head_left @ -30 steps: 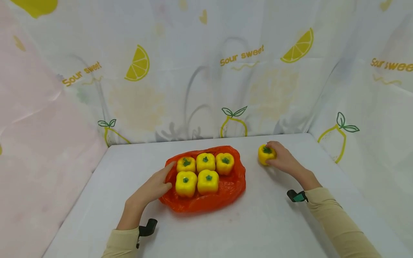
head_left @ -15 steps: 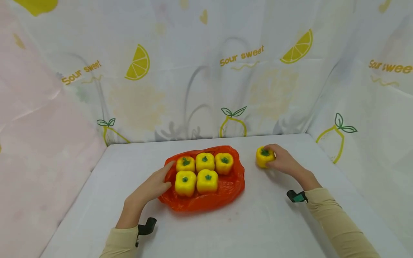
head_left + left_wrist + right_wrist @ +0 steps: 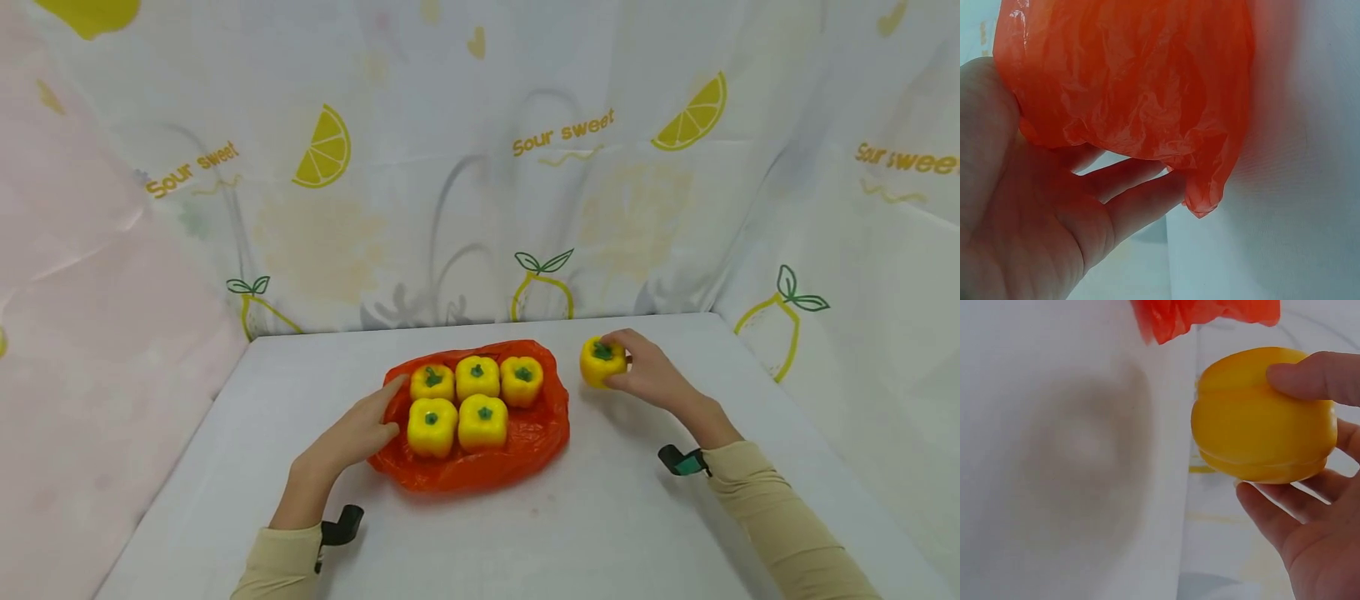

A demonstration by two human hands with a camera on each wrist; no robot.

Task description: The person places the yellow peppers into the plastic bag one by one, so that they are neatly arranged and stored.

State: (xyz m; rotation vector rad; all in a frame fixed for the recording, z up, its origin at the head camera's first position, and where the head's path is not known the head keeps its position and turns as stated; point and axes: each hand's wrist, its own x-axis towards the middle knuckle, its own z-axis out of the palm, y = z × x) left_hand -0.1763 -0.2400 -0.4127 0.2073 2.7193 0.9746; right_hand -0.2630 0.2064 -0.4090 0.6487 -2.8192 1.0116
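Note:
In the head view, my right hand holds a yellow bell pepper with a green stem, right of the bag. The right wrist view shows the bell pepper between thumb and fingers, raised off the white surface with a shadow beside it. My left hand touches the left side of a red plastic bag, thumb and fingers spread apart. Seen from the left wrist, the bag hides the fingertips. Several yellow bell peppers sit upright in the bag in two rows.
The white tabletop spreads around the bag. White cloth printed with lemons stands behind and at the right; a pinkish cloth is at the left. A dark device is strapped to each wrist.
My right hand has moved left with the bell pepper, toward the bag, and lifted it slightly. The left hand and the peppers in the bag have stayed in place.

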